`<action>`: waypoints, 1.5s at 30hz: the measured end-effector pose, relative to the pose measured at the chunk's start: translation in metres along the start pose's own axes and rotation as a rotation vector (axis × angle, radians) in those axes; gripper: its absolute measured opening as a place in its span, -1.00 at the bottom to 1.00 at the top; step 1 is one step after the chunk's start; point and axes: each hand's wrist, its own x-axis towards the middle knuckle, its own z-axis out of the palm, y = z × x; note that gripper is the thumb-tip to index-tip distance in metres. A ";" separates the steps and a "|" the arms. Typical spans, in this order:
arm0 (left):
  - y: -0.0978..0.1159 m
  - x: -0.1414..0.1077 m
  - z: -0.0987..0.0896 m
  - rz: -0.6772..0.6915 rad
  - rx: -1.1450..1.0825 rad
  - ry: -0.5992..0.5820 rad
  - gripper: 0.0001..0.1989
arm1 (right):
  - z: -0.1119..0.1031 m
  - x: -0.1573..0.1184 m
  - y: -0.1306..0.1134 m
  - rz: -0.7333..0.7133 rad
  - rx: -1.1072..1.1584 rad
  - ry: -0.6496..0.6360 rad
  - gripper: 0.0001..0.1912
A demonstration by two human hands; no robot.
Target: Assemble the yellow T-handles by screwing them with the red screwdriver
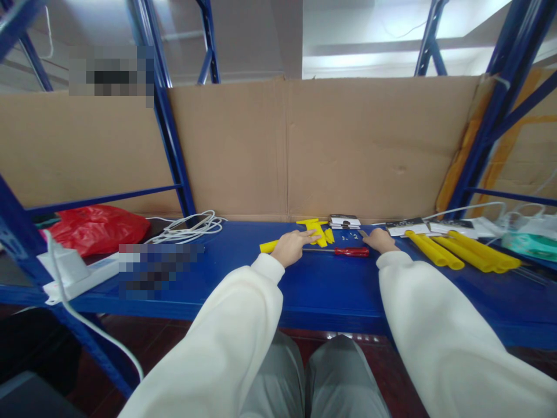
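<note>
My left hand is curled over a yellow tube, whose end sticks out on its left side. Its fingertips reach to yellow T-shaped plastic pieces on the blue shelf. A screwdriver with a red handle lies just right of this hand, its shaft pointing at the fingers. My right hand has its fingers bent together at a small flat greyish piece; its fingertips are partly hidden. Several tiny screw-like bits lie between the hands.
Small black-and-white boxes stand behind the bits. More yellow tubes and flat packets lie at right. To the left are a white cable, a power strip and a red bag. Cardboard walls the back.
</note>
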 end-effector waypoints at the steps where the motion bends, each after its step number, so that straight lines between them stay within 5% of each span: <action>1: 0.001 0.000 0.000 0.009 0.013 -0.008 -0.30 | -0.002 -0.002 -0.001 0.007 -0.002 -0.022 -0.66; 26: 0.012 -0.001 -0.009 0.027 0.277 -0.114 -0.28 | -0.018 -0.027 -0.016 0.026 -0.117 -0.149 -0.48; 30: 0.012 -0.001 -0.009 0.038 0.279 -0.106 -0.27 | -0.019 -0.033 -0.017 -0.020 -0.126 -0.060 -0.45; 34: 0.014 -0.001 -0.009 0.036 0.300 -0.120 -0.24 | -0.020 -0.037 -0.023 -0.198 -0.135 0.156 -0.52; 38: 0.015 0.000 -0.008 0.079 0.351 -0.140 -0.18 | -0.018 -0.044 -0.037 -0.567 -0.126 0.333 -0.55; 42: 0.016 0.001 -0.007 0.138 0.395 -0.145 -0.17 | -0.014 -0.055 -0.055 -0.965 -0.099 0.365 -0.51; 45: 0.016 0.001 -0.006 0.156 0.400 -0.145 -0.15 | -0.011 -0.059 -0.063 -1.136 -0.086 0.349 -0.53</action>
